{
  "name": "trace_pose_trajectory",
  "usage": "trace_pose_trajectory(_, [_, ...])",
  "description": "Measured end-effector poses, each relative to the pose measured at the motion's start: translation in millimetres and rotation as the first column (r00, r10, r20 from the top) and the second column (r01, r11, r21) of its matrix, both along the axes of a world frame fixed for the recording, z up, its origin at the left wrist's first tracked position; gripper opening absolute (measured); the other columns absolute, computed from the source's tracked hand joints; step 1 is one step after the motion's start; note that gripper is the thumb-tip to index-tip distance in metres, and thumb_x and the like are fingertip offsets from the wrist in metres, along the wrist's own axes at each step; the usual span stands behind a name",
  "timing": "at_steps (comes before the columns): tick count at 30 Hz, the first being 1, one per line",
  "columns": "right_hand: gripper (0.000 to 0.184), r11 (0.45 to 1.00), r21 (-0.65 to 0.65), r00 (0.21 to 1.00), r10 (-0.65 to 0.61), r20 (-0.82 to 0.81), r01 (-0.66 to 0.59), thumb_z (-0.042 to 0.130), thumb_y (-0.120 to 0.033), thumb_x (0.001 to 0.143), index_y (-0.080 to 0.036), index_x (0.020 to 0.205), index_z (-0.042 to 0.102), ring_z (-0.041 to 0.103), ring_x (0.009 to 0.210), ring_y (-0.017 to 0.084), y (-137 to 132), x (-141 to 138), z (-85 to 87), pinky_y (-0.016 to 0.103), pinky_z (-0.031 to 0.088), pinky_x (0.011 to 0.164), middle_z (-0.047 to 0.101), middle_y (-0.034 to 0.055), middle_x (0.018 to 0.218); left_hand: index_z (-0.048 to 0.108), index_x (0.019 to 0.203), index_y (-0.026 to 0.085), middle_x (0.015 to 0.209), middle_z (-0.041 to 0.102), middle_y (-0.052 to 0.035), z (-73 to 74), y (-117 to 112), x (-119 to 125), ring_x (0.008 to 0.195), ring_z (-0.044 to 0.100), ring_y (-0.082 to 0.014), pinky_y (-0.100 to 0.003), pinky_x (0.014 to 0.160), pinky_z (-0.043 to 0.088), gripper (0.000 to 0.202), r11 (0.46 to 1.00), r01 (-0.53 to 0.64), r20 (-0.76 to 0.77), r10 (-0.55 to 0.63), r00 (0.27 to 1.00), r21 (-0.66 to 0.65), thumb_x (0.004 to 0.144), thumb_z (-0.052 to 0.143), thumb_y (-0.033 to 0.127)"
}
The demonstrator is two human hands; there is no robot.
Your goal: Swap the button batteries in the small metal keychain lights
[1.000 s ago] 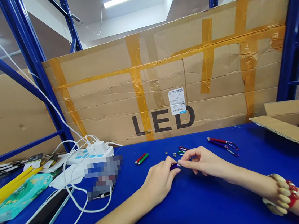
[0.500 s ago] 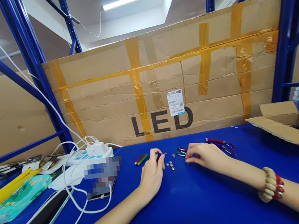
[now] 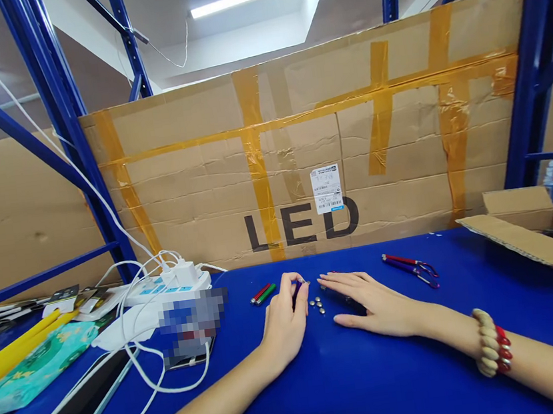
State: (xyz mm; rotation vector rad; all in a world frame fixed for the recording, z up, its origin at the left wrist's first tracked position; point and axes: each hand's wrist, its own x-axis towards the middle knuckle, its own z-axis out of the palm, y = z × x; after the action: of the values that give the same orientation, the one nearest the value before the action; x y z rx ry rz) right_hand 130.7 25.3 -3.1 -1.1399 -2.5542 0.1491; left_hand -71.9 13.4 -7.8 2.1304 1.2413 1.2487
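My left hand point(image 3: 281, 324) rests on the blue table with its fingers closed around a small dark purple metal tube point(image 3: 296, 290). Several small round silver button cells point(image 3: 318, 304) lie just to the right of that hand. Beyond them my right hand point(image 3: 382, 305) is low over the table, palm down, thumb apart from the outstretched fingers. It mostly covers what lies beneath it; a bit of red shows behind its fingers. To the left of my left hand lie a red tube point(image 3: 260, 293) and a green tube point(image 3: 266, 295), side by side.
At the right, red and purple carabiner clips point(image 3: 408, 263) lie together. An open cardboard box point(image 3: 527, 237) stands at the far right. On the left are a white power strip point(image 3: 165, 288) with tangled cables and a partly blurred phone point(image 3: 192, 361). A cardboard wall point(image 3: 204, 189) closes off the back.
My right hand has opened from a pinch near the carabiners and spread flat, reaching leftward toward the button cells. My left hand keeps hold of the purple tube, almost unmoved.
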Motion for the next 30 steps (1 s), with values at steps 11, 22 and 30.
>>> trace_pose_trajectory(11, [0.062, 1.000, -0.007, 0.999, 0.001, -0.043, -0.001, 0.039, -0.059, 0.082, -0.022, 0.131, 0.042, 0.027, 0.129, 0.026, 3.0, -2.7, -6.4, 0.045, 0.021, 0.105, 0.039, 0.0076, 0.138, 0.043, 0.093, 0.022, 0.062, 0.048, 0.0046, 1.5, -3.0, -0.2, 0.058, 0.048, -0.0124, -0.023, 0.058, 0.036, 0.018, 1.000, 0.004, -0.028, -0.003, 1.000, 0.025, 0.091, 0.032, 0.035])
trace_pose_trajectory(22, [0.053, 0.999, -0.024, 0.996, -0.032, -0.089, 0.030, 0.033, -0.055, 0.087, -0.023, 0.127, 0.048, 0.032, 0.126, 0.025, -2.1, -6.4, -4.5, 0.045, 0.025, 0.104, 0.046, 0.0064, 0.133, 0.043, 0.090, 0.021, 0.053, 0.040, 0.0071, -1.2, -0.1, 0.1, 0.049, 0.043, -0.0108, -0.022, 0.053, 0.034, 0.023, 1.000, 0.015, 0.050, -0.015, 0.999, -0.003, 0.090, 0.032, 0.040])
trace_pose_trajectory(30, [0.049, 0.998, -0.045, 0.995, -0.038, -0.094, 0.034, 0.028, -0.049, 0.090, -0.024, 0.127, 0.048, 0.034, 0.126, 0.023, -1.4, -6.4, -6.4, 0.045, 0.025, 0.103, 0.045, 0.0048, 0.134, 0.042, 0.090, 0.021, 0.053, 0.039, 0.0075, -0.7, -0.1, 0.0, 0.048, 0.040, -0.0108, -0.021, 0.052, 0.032, 0.023, 0.999, 0.038, 0.043, -0.036, 0.998, -0.032, 0.091, 0.030, 0.041])
